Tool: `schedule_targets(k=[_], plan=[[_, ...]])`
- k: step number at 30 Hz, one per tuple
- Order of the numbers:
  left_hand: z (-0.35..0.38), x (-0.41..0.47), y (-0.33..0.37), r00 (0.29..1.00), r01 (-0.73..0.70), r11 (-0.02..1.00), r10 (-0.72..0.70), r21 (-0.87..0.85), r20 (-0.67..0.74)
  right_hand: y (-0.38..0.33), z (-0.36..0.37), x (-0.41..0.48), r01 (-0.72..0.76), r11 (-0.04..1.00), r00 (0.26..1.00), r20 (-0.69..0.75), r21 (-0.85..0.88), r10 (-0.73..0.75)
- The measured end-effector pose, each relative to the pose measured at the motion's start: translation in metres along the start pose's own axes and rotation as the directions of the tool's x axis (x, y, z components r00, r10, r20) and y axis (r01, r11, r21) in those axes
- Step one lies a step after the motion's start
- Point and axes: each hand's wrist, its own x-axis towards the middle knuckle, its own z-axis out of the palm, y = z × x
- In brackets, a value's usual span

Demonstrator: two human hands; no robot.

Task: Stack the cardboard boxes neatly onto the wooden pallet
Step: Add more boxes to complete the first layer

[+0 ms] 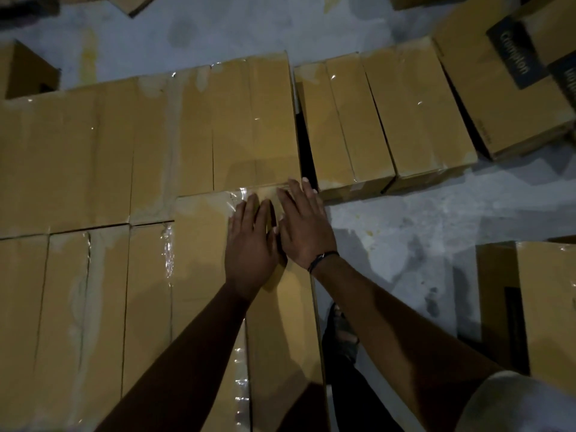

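- On top of the near box (280,325), head view: left hand (251,244) and right hand (304,226) lie palm-down side by side at its far end. Fingers are straight and slightly spread, pressing and gripping nothing.
- The right hand's fingertips (307,182) reach the seam where the near box meets the far box (249,126). There is a dark band (322,260) on that wrist.
- The near box sits in the top layer of the stack, its far end butted against the far box. More stacked boxes (87,307) are to its left, and its right side is the stack's edge.
- The pallet is not visible, presumably hidden under the stack.
- Long axis: it runs straight away from the person, near end toward the body and far end pointing at the far box. The box lies flat with its taped top up.
- Step, my read: pressing and squaring the box into its row, with placement about done.
- Next move calls for lifting both hands off and checking that its right edge lines up with the far box. After that comes fetching one of the loose boxes (389,120), far-right of the near box, with a two-hand grip.
- Right of the near box: grey floor (389,244) and a sandalled foot (341,332).
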Motion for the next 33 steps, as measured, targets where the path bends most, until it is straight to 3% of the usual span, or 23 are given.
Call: schedule_targets(k=[4, 11, 24, 33], plan=[[-0.007, -0.043, -0.019, 0.999, 0.026, 1.000, -0.027, 0.017, 0.027, -0.014, 0.009, -0.027, 0.049, 0.970, 0.986, 0.165, -0.238, -0.009], [-0.013, -0.140, -0.057, 0.994, -0.030, 0.996, 0.021, 0.087, 0.103, -0.048, 0.032, -0.100, 0.016, 0.911, 0.981, 0.181, -0.412, 0.064], [0.004, -0.309, -0.077, 0.994, -0.055, 0.988, 0.040, 0.145, 0.105, -0.135, 0.093, -0.283, 0.013, 0.898, 0.976, 0.200, -0.441, 0.084], [0.008, -0.318, -0.089, 0.995, -0.093, 0.984, 0.085, 0.151, 0.060, -0.140, 0.104, -0.294, 0.001, 0.891, 0.985, 0.156, -0.454, 0.079]])
